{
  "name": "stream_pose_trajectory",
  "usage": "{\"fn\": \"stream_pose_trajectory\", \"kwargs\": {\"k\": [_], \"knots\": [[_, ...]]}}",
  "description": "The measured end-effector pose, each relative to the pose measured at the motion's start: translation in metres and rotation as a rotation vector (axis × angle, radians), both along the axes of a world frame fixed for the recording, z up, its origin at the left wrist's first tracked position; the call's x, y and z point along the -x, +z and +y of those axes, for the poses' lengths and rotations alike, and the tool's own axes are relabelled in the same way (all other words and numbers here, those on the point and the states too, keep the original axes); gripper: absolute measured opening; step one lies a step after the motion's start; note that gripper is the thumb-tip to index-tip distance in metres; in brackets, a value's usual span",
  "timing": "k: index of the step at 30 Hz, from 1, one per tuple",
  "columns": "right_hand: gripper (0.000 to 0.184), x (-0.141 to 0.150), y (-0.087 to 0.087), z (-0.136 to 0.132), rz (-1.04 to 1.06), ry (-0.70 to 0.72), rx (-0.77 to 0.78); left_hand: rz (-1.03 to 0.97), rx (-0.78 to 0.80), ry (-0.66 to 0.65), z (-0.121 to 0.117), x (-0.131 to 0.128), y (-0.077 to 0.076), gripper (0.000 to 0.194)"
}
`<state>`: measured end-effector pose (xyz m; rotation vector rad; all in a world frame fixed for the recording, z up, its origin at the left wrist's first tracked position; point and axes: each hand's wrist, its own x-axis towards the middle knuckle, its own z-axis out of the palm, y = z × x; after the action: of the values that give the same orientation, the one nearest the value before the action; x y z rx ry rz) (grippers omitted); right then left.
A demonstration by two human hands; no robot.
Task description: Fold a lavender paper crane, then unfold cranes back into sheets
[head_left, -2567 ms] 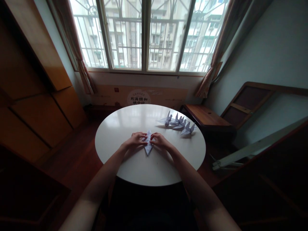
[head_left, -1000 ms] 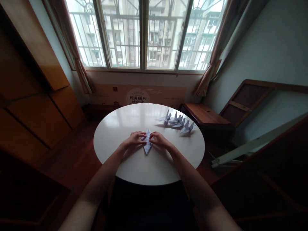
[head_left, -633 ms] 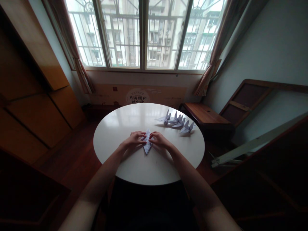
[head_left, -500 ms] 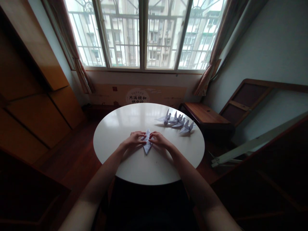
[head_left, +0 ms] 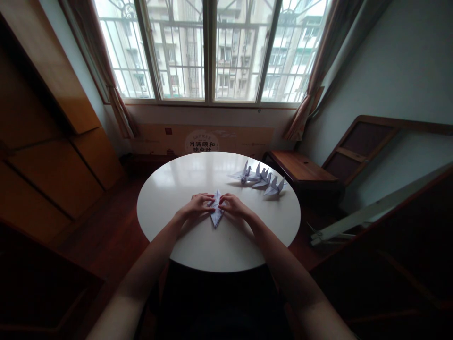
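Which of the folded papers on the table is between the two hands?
The flat, pointed piece, with the left hand and right hand touching it; the others, paper cranes, have raised wings and stand farther right.

A pale bluish-white paper piece [head_left: 216, 216], folded into a narrow, pointed diamond, lies near the middle of the glossy white rounded table [head_left: 215, 252]. One sharp tip points toward the person, the other away. Fingers of the left hand [head_left: 201, 204] and right hand [head_left: 232, 206] partly cover its sides.

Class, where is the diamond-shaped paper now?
In the head view, the diamond-shaped paper lies centrally on the white table, between the left hand and the right hand.
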<state>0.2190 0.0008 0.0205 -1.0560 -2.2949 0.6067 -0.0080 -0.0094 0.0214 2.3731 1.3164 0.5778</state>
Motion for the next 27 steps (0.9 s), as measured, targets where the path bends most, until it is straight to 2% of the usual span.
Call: {"fn": "stream_pose_trajectory", "kwargs": {"k": [11, 27], "knots": [[0.010, 0.0007, -0.0014, 0.0004, 0.002, -0.005, -0.014, 0.003, 0.003, 0.006, 0.0028, -0.0001, -0.0039, 0.055], [0.010, 0.0010, -0.0016, 0.0013, -0.010, -0.013, -0.016, 0.008, 0.019, 0.007, -0.0012, -0.0007, 0.0007, 0.053]]}}
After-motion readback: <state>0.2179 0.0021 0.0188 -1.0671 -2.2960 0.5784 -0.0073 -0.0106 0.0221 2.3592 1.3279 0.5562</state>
